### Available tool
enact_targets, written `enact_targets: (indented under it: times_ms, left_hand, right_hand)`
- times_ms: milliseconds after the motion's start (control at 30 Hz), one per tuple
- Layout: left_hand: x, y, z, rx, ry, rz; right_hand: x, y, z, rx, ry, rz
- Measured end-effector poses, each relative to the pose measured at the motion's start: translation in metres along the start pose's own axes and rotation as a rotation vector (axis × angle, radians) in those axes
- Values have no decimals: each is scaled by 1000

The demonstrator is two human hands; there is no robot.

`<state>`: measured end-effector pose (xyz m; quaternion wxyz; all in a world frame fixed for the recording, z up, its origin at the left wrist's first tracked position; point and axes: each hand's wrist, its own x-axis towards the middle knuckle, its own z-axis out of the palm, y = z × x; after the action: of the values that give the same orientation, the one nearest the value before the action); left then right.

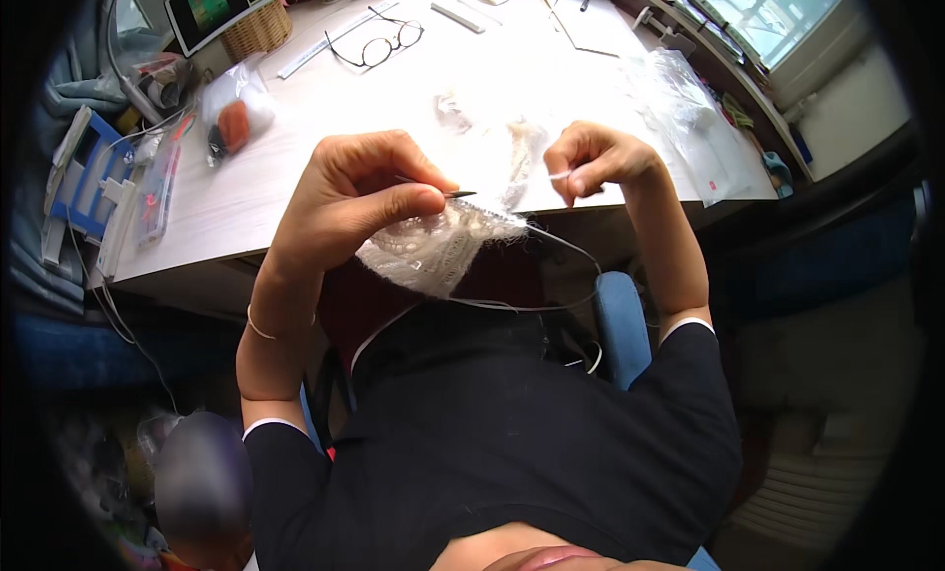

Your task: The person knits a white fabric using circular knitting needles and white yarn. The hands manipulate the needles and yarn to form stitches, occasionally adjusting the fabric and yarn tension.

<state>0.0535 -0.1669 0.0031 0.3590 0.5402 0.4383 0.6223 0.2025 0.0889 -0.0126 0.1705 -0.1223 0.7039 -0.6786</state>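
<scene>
My left hand (362, 194) pinches a dark, pointed knitting needle tip (461, 194) between thumb and forefinger. Cream lacy knitting (432, 253) with a fuzzy edge hangs below those fingers, past the desk's front edge. From the knitting's right side a pale needle cable (568, 250) loops out and returns to its lower corner. To the right, apart from the fabric, my right hand (602, 161) is curled with a white strand of yarn (561, 176) at its fingers. Where that strand runs from there is hard to see against the bright desk.
Round eyeglasses (387, 47) lie beside a ruler (339, 38) on the desk (310, 106). A notebook (590, 21) and clear plastic bags (690, 120) are at right. At left stand a tablet (221, 10), a wicker basket (258, 32) and a blue-and-white rack (92, 172). A blue armrest (624, 327) is near my right elbow.
</scene>
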Motion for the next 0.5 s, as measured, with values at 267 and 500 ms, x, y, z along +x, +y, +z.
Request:
enact_targets:
  times_ms: [267, 500]
  left_hand:
    - [-18, -12, -2, -62, 31, 70]
    - [-22, -9, -3, -132, -69, -19]
  right_hand:
    - [-69, -12, -61, -2, 423, -328]
    - [-136, -74, -137, -101, 825, -351]
